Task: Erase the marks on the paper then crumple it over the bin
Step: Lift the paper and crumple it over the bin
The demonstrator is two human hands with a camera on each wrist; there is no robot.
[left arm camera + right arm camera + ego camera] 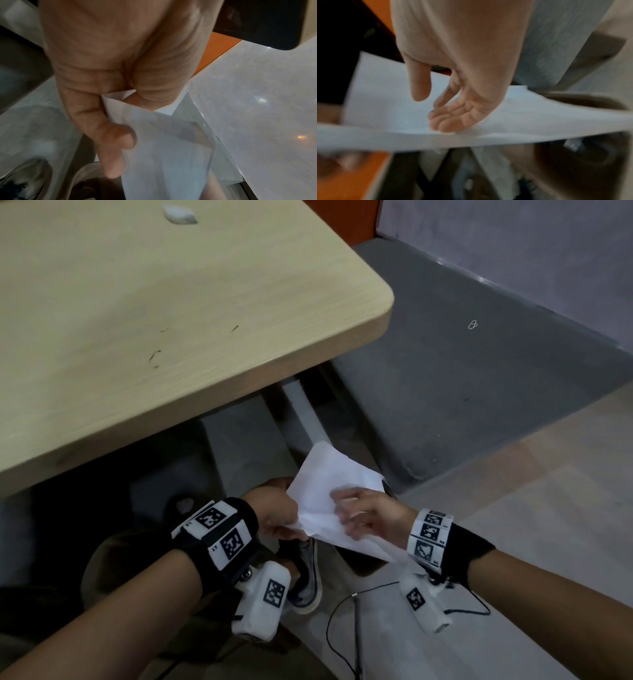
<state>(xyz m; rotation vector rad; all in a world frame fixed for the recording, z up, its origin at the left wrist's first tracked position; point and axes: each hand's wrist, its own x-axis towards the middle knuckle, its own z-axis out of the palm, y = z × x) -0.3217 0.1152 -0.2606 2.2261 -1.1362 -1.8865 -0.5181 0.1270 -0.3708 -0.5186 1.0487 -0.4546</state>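
My left hand [274,511] pinches the paper [329,491] at its near-left edge; my right hand [370,515] lies flat-fingered on top, nearer its middle.

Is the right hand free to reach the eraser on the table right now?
Probably not yet: the right hand lies on the paper below the table edge, while the eraser sits at the far side.

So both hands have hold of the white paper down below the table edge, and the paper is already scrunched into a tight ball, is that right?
Not quite. The paper is not balled up: the head view shows it as a mostly open sheet, only creased where the left hand pinches it. The right hand does lie on it, below the table edge, with its fingers fairly straight.
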